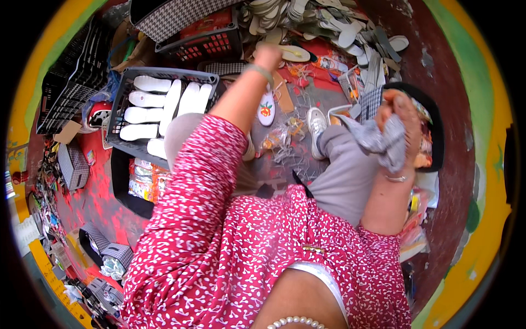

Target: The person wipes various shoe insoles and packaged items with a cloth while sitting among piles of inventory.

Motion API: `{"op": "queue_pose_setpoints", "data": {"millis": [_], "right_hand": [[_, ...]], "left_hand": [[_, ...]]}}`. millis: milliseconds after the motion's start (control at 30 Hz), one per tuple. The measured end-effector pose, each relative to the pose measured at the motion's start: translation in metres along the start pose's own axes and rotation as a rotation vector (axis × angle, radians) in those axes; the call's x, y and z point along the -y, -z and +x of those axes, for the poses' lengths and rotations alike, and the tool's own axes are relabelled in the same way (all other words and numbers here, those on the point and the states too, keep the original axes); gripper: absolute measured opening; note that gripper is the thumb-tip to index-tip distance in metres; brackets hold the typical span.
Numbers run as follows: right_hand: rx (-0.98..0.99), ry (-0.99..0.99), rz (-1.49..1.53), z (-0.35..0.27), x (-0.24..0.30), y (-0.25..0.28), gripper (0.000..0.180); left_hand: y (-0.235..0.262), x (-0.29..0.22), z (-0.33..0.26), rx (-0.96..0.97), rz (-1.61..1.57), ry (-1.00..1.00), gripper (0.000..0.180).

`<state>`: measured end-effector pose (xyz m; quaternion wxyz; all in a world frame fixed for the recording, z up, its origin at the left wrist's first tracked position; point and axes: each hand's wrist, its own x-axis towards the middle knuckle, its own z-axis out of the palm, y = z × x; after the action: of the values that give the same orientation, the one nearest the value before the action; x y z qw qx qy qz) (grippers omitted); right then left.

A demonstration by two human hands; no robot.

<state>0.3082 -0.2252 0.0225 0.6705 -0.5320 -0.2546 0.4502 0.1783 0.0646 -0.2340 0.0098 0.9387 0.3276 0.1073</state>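
Okay so your right hand (406, 116) is up at the right of the frame with a grey cloth (393, 143) in it. Fingers look closed around it, clamped pretty snug. The cloth is bunched, so the long axis is kinda messy: one part sticks out toward the left of the frame, the other droops down toward your wrist. Behind that hand there's a black bin (439, 143) with packaged stuff in it.

Your left hand (268, 58) is at upper centre and it's a blur, so I can't tell if those fingers are apart, together or clamped on anything. Right next to it is a cream insole (296, 53) with a yellow mark, long axis running roughly sideways, one rounded end pointing to the right of the frame. Can't tell if you're touching it, tbh.

Just below that hand, a white insole (266, 109) with an orange-red flower lies nearly lengthwise up and down the frame, leaning slightly. A tan strip (283, 96) sits beside it. Left of centre you've got a dark crate (130, 148) of white soles (171, 107), some sideways, some closer to upright.
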Motion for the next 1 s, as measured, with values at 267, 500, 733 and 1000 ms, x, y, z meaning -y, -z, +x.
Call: {"op": "queue_pose_setpoints", "data": {"millis": [267,500,733,1000], "right_hand": [[-0.185,-0.221,0.359,0.065,-0.069,0.011,0.022],[-0.101,-0.301,0.325,0.062,-0.062,0.016,0.024],[-0.199,-0.444,0.29,0.069,-0.054,0.003,0.024],[-0.239,-0.485,0.278,0.077,-0.057,0.016,0.025]], "left_hand": [[-0.224,-0.03,-0.187,0.823,-0.738,1.131,0.032],[-0.169,-0.017,-0.125,0.236,-0.817,1.533,0.024],[-0.178,0.061,0.005,0.106,-0.242,0.654,0.048],[-0.212,0.096,0.072,0.2,-0.224,0.761,0.073]]}}
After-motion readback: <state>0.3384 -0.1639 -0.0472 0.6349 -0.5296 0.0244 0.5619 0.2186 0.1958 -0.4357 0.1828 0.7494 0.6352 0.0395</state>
